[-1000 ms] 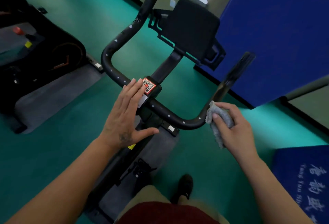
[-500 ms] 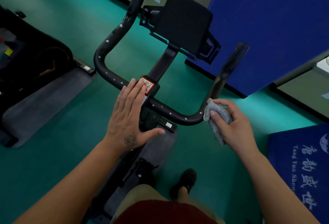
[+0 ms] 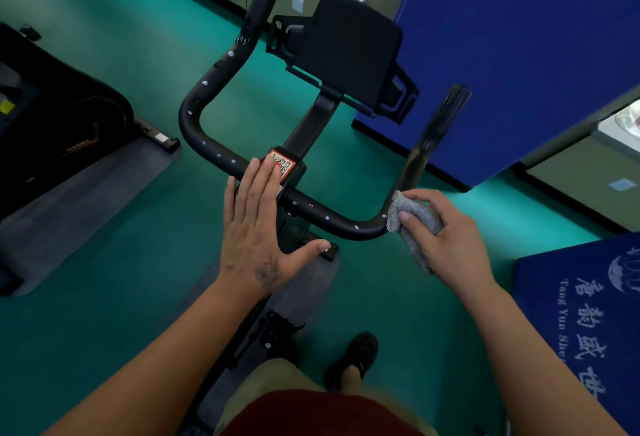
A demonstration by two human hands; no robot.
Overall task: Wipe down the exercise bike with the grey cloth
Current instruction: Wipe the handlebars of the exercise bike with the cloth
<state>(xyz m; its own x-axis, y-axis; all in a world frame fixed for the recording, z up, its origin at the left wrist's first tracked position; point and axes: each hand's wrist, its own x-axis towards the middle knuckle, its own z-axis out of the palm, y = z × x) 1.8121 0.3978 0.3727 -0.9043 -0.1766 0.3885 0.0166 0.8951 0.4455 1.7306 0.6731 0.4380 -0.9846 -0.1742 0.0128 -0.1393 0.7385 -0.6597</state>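
Exercise bike (image 3: pixel 322 124) stands on green floor (image 3: pixel 104 262).

Head view, steeply downward, close

Handlebar (image 3: pixel 325 216) at frame centre; left hand (image 3: pixel 254 228) on its middle, cloth (image 3: pixel 414 224) at its right bend, console (image 3: pixel 349 51) above.

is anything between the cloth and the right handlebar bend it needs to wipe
Nothing visible. The right hand grips the cloth directly against the handlebar at its right bend. The left hand lies flat near the centre, away from it.
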